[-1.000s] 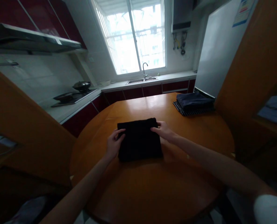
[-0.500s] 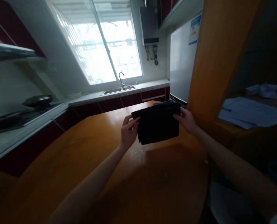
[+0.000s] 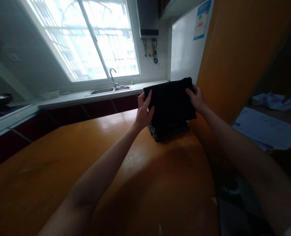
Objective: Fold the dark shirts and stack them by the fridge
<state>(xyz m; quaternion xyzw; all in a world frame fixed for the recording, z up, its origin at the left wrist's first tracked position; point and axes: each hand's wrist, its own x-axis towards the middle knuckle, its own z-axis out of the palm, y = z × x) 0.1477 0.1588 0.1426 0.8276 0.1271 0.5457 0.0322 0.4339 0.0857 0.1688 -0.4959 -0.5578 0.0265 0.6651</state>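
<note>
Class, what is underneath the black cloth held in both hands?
Edges of dark patterned fabric show on the wooden table. The black cloth hides the rest, so whether they touch cannot be seen.

2 arms (image 3: 106, 167) outstretched, left hand (image 3: 143, 113) pinching, right hand (image 3: 197, 99) pinching

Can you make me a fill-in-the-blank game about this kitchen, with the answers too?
The left hand and right hand hold a cloth coloured ____.
Under the tap, set into the counter, is a metal ____.
Behind the tap is a big, bright ____.

Missing words: black; sink; window.
</note>
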